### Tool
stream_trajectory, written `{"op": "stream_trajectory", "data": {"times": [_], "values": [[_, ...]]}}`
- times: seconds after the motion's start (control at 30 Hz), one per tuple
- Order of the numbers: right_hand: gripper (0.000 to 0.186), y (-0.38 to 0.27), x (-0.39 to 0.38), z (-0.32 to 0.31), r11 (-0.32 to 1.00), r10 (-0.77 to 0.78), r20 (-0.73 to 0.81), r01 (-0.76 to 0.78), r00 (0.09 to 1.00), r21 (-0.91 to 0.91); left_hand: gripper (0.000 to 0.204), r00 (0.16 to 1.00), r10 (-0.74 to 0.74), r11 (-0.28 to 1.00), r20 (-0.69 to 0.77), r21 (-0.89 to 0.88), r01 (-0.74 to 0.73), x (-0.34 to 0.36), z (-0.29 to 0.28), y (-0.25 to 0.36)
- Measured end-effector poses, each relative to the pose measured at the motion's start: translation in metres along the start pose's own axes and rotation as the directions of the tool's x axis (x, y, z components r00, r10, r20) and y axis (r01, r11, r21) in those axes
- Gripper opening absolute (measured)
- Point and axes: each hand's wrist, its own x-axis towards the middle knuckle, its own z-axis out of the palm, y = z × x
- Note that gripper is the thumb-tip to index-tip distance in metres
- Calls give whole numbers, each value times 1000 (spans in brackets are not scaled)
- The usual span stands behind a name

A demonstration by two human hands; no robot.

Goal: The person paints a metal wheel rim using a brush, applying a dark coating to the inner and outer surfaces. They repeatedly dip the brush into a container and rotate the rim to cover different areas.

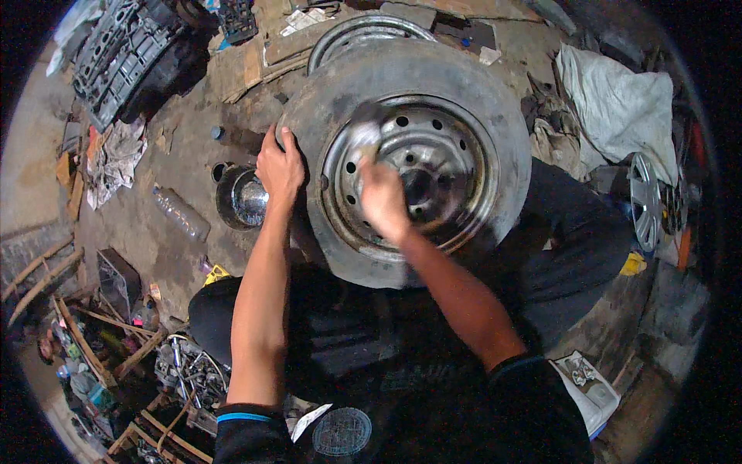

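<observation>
A tyre (pixel 309 108) on a silver-grey steel wheel rim (pixel 464 197) with round holes lies tilted in front of my crossed legs. My left hand (pixel 281 166) grips the tyre's left edge, its thumb and a finger pointing up along the sidewall. Over the left part of the rim, my right hand (pixel 383 199) is closed round a paintbrush (pixel 365 133), smeared by motion; a pale band and a dark end show on it. Just left of my left wrist stands a round tin (pixel 224 203) with shiny silver contents.
A clear plastic bottle (pixel 182 214) lies left of the tin. Another wheel rim (pixel 371 31) sits behind the tyre. An engine part (pixel 127 54) is at far left, metal scraps (pixel 185 375) at near left. White cloth (pixel 618 100) and an alloy wheel (pixel 644 203) are on the right.
</observation>
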Motion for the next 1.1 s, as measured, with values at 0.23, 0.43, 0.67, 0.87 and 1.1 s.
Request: {"op": "stream_trajectory", "data": {"times": [0.23, 0.43, 0.67, 0.87, 1.1], "values": [[47, -13, -35, 23, 987, 130, 33, -126, 991, -98, 56, 1000, -5, 1000, 18, 18, 4, -1, 1, -5], [41, 7, 20, -8, 967, 234, -49, -227, 971, 116, 56, 1000, -24, 999, 11, 41, 23, -4, -2, 7], [44, 0, 7, 2, 994, 109, -93, -108, 990, 12, 59, 1000, 26, 1000, -15, 3, -26, 2, -1, 0], [32, -8, 8, 5, 981, 181, -78, -185, 980, -59, 61, 1000, -11, 999, 14, 30, 11, 2, 3, -5], [51, 0, 28, -40, 928, 357, -70, -345, 931, 143, 61, 999, 33, 999, -4, 35, -33, 0, -1, 1]]}}
